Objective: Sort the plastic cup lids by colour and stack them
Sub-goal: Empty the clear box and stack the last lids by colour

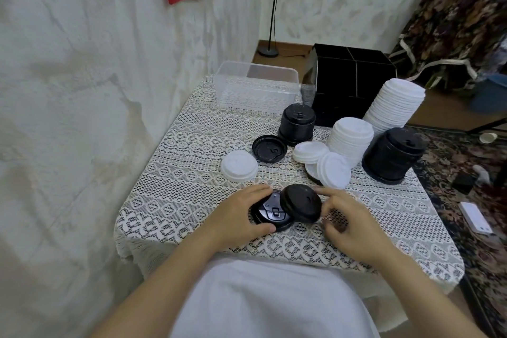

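Black lid (271, 214) lies flat on the desk (192, 173), well this side of the tall white stack (395, 104), left hand (241, 211) gripping its rim; right hand (348, 217) pinches a tilted lid (301, 203) against it.

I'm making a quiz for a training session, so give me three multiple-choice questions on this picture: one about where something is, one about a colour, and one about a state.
1. Where does the clear tub stand?
A) at the far end of the table
B) on the floor
C) on the person's lap

2. What colour is the tallest lid stack?
A) black
B) white
C) red

3. How does the upper black lid, held by the right hand, lie?
A) flat on the cloth
B) tilted over the flat black lid under the left hand
C) atop a white stack

Answers: 1 A, it sits beyond all the lids; 2 B, every lid in it is white; 3 B, it is pinched at an angle, with one edge raised.
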Motion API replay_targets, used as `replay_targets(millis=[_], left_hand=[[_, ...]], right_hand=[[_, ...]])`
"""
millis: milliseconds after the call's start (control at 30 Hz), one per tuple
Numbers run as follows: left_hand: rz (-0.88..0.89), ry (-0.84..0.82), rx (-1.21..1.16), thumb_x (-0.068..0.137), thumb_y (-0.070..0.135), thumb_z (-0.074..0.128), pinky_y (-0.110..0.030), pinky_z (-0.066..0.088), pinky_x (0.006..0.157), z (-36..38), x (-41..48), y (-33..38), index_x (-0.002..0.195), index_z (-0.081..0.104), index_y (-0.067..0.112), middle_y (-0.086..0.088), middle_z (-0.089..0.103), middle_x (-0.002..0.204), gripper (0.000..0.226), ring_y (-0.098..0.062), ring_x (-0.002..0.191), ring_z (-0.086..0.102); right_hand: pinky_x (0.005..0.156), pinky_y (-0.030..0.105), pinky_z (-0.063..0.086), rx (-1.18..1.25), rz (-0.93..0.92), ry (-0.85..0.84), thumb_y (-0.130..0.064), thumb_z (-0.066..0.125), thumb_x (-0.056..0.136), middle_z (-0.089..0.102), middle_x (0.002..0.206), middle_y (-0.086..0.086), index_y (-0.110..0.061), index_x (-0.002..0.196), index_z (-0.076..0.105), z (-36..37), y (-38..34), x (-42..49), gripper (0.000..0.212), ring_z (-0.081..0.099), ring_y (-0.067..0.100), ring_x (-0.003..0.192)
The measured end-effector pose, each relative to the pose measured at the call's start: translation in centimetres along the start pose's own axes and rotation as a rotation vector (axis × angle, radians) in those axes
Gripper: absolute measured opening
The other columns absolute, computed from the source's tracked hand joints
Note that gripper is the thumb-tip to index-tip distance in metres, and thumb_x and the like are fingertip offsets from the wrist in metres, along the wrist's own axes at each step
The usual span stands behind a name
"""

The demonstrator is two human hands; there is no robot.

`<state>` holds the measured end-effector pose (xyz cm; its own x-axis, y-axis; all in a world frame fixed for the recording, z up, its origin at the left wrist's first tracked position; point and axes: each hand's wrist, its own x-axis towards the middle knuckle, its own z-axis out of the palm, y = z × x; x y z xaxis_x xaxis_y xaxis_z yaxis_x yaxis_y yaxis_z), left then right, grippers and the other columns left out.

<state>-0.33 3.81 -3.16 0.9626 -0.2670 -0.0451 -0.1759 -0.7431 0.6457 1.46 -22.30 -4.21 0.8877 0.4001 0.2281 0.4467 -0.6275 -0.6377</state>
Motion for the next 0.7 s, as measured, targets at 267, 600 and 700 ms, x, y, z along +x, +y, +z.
replay_targets(millis=[267,600,700], left_hand=[[0.006,0.001,0.012,0.08,0.037,0.075,-0.015,0.015,0.108,0.0,0.0,0.2,0.147,0.035,0.033,0.02,0.03,0.151,0.078,0.011,0.126,0.022],[0.0,0.009,0.006,0.08,0.036,0.075,-0.017,0.016,0.108,-0.1,0.0,0.3,0.146,0.036,0.033,0.018,0.032,0.151,0.077,0.009,0.128,0.024],[-0.002,0.012,0.004,0.08,0.036,0.076,-0.015,0.017,0.108,-0.1,0.0,0.3,0.146,0.035,0.033,0.017,0.032,0.151,0.078,0.002,0.136,0.028]], right_hand=[[0.113,0.014,0.02,0.126,0.12,-0.237,-0.011,0.068,0.079,0.022,0.151,-0.022,-0.041,0.142,0.028,0.3,-1.7,0.9,0.081,0.022,-0.008,0.138],[0.112,0.017,0.018,0.1,0.142,-0.316,-0.012,0.073,0.081,0.026,0.147,-0.023,-0.042,0.148,0.024,-0.4,-2.0,2.1,0.088,0.023,-0.006,0.136],[0.114,0.022,0.025,0.098,0.161,-0.242,-0.025,0.082,0.076,0.038,0.143,-0.018,-0.042,0.142,0.036,-0.4,-1.6,2.3,0.083,0.033,-0.003,0.132]])
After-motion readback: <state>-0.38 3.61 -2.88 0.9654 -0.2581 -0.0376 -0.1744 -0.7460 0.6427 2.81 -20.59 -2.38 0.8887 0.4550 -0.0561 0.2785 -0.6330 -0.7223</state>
